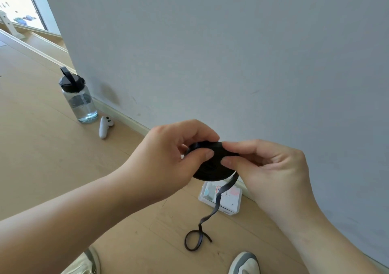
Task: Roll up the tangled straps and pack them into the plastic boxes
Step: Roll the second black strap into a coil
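Soft daylight comes from the blown-out window [16, 0] in the upper left of the frame. The strap [210, 169] throws barely any shadow on the floor [42, 158]. Lines bow near the edges; detail looks slightly smeared.

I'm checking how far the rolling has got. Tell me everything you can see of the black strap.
The strap is black, flat, narrow webbing. Most of it is wound into a tight flat disc, the left hand pinching its left side and the right hand its right edge. A loose tail leaves the disc's lower right, hangs twisting past the plastic box, and ends in a small loop on the wooden floor.
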Motion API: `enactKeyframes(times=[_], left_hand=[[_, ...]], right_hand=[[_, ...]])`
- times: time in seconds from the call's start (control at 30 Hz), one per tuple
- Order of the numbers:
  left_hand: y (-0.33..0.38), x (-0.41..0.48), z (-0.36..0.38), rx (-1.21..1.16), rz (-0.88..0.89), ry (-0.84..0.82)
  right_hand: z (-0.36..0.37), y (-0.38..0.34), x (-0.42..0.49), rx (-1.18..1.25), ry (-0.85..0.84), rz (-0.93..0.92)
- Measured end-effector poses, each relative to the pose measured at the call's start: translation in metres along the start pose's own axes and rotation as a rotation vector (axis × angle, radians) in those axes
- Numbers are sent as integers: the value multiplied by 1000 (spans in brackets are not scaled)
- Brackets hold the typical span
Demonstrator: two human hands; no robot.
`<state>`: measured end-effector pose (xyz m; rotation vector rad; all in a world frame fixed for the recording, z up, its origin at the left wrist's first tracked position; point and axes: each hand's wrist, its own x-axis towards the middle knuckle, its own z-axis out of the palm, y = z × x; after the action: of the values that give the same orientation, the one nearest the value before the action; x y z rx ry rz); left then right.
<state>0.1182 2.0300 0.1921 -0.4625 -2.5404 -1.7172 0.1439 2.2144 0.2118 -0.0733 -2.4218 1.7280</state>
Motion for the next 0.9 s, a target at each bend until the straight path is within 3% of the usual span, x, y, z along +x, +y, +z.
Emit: enactKeyframes(times=[0.2, 0.27, 0.4, 0.63, 0.7, 0.8, 0.9], left_hand=[[4, 4, -4, -328, -130, 178], [5, 5, -7, -403, -155, 170], [1, 4, -6, -217, -167, 9], [5, 0, -5, 40, -10, -79], [6, -1, -3, 19, -10, -69], [3, 4, -5, -180, -112, 34], [2, 7, -8, -361, -181, 147]], right_hand=[[0, 0, -1, 84, 64, -49], [-1, 1, 0, 76, 85, -75], [-4, 7, 2, -108, 58, -194], [-2, 13, 3, -391, -6, -494], [-1, 12, 1, -334, -6, -433], [-3, 8, 1, -102, 3, -188], [-5, 12, 4, -23, 8, -105]])
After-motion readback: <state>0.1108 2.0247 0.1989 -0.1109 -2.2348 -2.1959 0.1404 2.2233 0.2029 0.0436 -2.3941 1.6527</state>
